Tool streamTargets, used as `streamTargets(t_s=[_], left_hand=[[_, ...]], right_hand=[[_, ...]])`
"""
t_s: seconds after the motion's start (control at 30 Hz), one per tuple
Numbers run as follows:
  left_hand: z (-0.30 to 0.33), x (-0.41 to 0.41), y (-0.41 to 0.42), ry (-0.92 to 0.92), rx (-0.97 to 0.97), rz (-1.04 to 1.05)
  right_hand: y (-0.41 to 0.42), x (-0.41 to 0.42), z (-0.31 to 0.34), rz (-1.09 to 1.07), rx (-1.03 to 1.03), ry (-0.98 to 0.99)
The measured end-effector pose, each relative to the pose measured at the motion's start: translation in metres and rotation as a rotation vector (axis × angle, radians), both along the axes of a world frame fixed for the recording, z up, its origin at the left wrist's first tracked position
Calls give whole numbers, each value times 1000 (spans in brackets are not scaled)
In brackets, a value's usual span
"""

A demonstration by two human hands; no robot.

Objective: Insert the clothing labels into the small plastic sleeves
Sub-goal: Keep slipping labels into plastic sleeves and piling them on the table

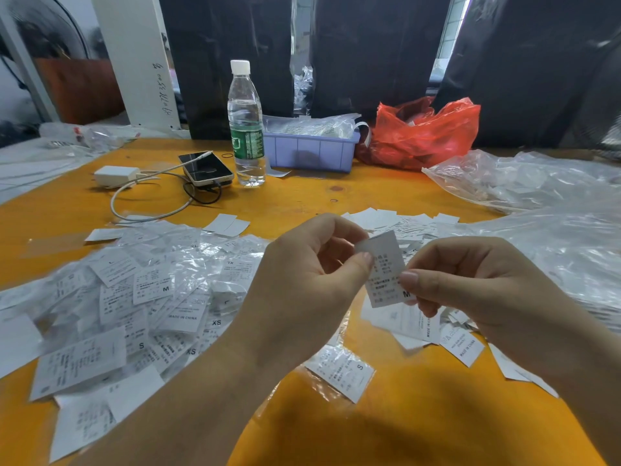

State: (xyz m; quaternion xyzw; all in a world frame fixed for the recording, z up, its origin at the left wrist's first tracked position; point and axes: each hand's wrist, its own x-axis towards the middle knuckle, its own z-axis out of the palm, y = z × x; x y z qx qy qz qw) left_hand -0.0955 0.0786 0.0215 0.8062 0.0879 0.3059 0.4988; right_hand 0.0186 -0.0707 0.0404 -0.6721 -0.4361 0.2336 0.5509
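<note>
Presently, item held: one label [386,270], size M, raised over the table [302,196] between both hands. Our left hand [302,284] pinched its upper left corner between thumb and curled fingers; our right hand [470,280] pinched its lower right edge by the M, the rest of its fingers curled under. Whether a sleeve already lay around the label we could not tell; no film showed clearly on it.

Risks, as we judged them:
- Thin film clinging shut, so that the label buckled at the mouth.
- A skewed entry, creasing a corner.
- A loosened pinch, dropping the label into the pile [141,297] of sleeved labels at left, where it would be hard to tell apart.
- Two labels taken as one from the loose labels [437,331] under the right hand.

Room and edges:
- Bare table directly beneath and toward us.
- Pile close on the left; clear bags [537,203] crowding the right.
- Bottle [246,122], phone [206,168], tray [311,151] and red bag [423,132] stood well apart, at the far edge.
</note>
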Motion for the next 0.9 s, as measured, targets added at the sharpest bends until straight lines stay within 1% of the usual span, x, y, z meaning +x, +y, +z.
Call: streamTargets(t_s=[0.17, 0.33, 0.47, 0.6, 0.9], left_hand=[[0, 0, 0, 19, -22, -21], [0, 2, 8, 28, -271, -144], [-3, 4, 9, 12, -256, -181], [-2, 4, 7, 27, -287, -212], [-2, 3, 5, 52, -288, -213]], right_hand=[[0, 0, 0, -11, -3, -28], [1, 3, -2, -43, 16, -14], [2, 4, -3, -45, 54, 5], [2, 4, -3, -50, 59, 0], [2, 4, -5, -60, 58, -28]])
